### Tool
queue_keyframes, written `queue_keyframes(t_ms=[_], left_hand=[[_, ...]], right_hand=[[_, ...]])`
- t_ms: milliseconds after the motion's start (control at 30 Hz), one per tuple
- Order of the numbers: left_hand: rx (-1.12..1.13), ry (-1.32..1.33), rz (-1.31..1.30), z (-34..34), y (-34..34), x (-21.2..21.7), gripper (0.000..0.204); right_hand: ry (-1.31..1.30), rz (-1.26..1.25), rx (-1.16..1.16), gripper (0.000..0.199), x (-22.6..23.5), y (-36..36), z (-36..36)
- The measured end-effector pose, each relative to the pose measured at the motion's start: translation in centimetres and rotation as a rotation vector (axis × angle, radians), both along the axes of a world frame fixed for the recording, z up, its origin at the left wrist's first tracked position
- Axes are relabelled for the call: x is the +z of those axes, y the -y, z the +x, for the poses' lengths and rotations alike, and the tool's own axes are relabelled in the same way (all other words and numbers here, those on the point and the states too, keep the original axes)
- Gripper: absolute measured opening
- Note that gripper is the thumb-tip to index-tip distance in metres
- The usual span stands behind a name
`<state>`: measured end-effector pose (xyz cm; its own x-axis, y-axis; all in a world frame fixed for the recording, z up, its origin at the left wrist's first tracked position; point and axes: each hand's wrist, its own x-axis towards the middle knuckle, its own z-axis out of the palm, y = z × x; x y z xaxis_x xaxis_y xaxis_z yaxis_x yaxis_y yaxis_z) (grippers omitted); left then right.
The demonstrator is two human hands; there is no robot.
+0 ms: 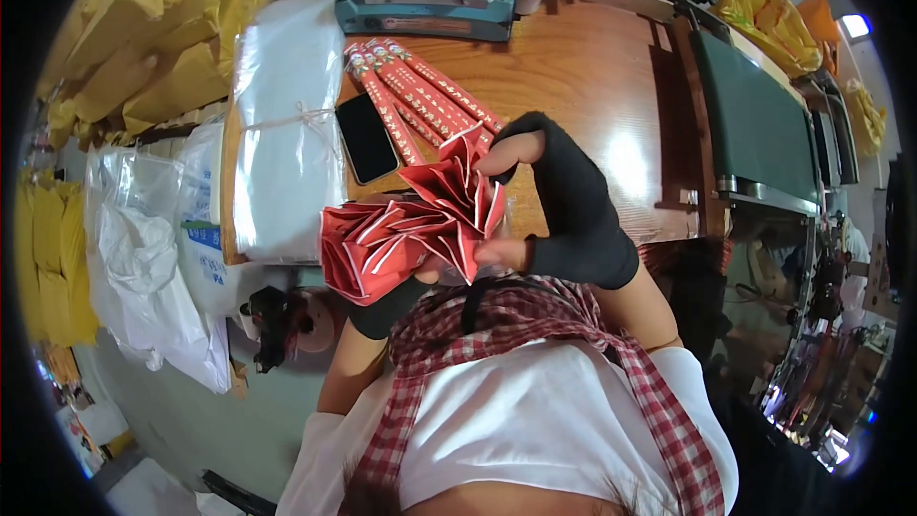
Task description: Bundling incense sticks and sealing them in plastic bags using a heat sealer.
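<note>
One bundle of white-edged, pleated red paper (413, 225) sits between the black-gloved fingers (517, 151) of my right hand (578, 215), which grasp its right end, and my left hand (384, 310), whose hidden grip I cannot tell. One black rectangular phone (367, 139) and several printed red paper strips (420, 96) lie on the brown wooden worktop (592, 67).

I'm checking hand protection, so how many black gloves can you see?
2: one black glove on the right hand, and another on the left hand, mostly hidden beneath the red folded papers.
</note>
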<state>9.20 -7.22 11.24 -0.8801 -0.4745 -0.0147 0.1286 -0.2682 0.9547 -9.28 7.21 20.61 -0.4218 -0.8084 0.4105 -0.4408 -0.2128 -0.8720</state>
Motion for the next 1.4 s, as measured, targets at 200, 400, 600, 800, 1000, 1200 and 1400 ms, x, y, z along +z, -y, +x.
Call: queue_keyframes(t_ms=[200,400,600,800,1000,1200,1400], left_hand=[[-0.002,-0.036,-0.047,0.3,-0.2,-0.4,0.059],[0.126,-0.022,-0.384,-0.9,-0.6,1.6,0.049],[0.079,-0.004,-0.376,-0.7,-0.6,2.1,0.047],[0.014,0.005,-0.667,-0.8,0.4,3.2,0.052],[0.01,0.01,-0.433,-0.7,-0.1,3.2,0.055],[0.012,0.05,-0.218,-0.7,0.1,0.8,0.058],[0.087,-0.058,-0.18,-1.1,-1.1,2.8,0.062]], right_hand=[[0.216,0.051,0.182,0.048,0.3,-0.2,-0.7],[0.65,-0.135,0.058,0.036,0.2,-0.3,0.7],[0.06,-0.09,-0.029,0.048,0.2,0.0,-0.3],[-0.194,-0.142,-0.096,0.041,0.9,0.7,-0.8],[-0.283,-0.168,-0.109,0.035,1.1,0.6,-1.2],[-0.521,-0.203,-0.242,0.019,1.1,0.8,-1.2],[-0.517,-0.201,-0.239,0.019,1.0,0.6,-1.6]])
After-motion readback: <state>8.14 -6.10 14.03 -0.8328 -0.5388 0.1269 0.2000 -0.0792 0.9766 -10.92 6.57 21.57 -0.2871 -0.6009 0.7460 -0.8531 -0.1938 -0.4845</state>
